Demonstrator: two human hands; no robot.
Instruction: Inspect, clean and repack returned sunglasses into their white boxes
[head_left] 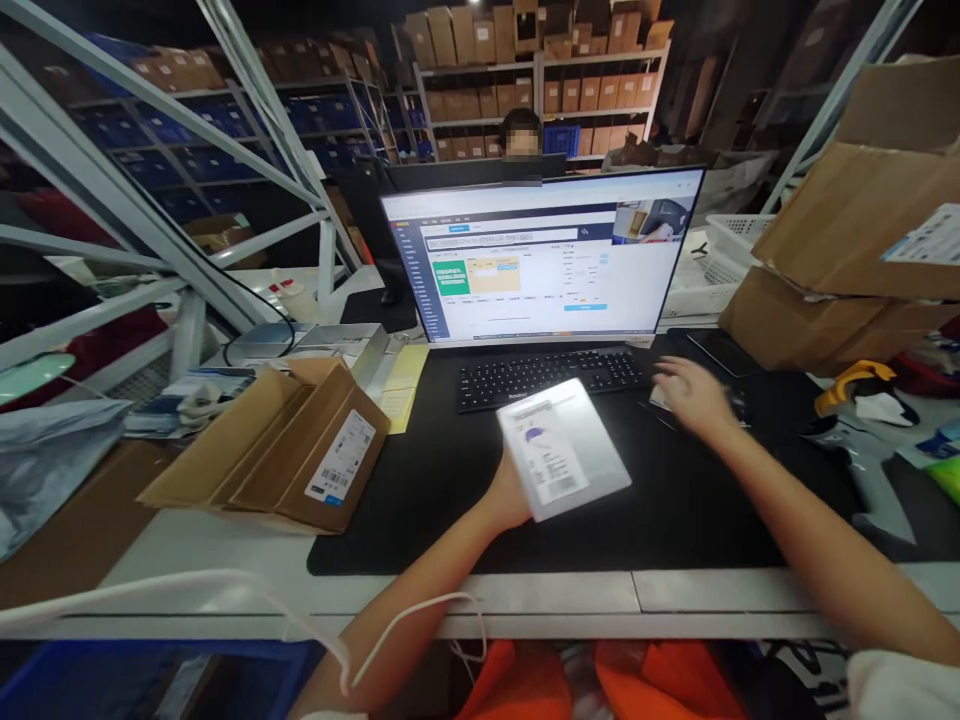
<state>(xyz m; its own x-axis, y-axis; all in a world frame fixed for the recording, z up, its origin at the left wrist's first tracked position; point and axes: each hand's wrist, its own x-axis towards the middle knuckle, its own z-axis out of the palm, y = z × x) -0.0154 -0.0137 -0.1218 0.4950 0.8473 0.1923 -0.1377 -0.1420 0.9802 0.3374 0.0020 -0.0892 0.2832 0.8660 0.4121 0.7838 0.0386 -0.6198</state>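
Note:
My left hand [511, 490] grips a flat white box [596, 440] from below and behind, holding it tilted above the black desk mat [442, 520]. On the face towards me, the box carries a printed label with a purple mark and a barcode; its small print is blurred. To the right of the keyboard [551, 378], my right hand [694, 398] hovers over the mat, slightly smeared, with its fingers apart. A small pale item [660, 398] shows under those fingertips, too unclear to name. Close beside that hand is a dark computer mouse [739, 403], partly hidden.
A monitor [540, 260] stands behind the keyboard. An open cardboard box [300, 460] sits at left beside yellow paper [406, 385]. Stacked cartons [847, 220], a tape dispenser [855, 390] and a grey scanner [874, 485] are at right. Another person [521, 140] is beyond the monitor.

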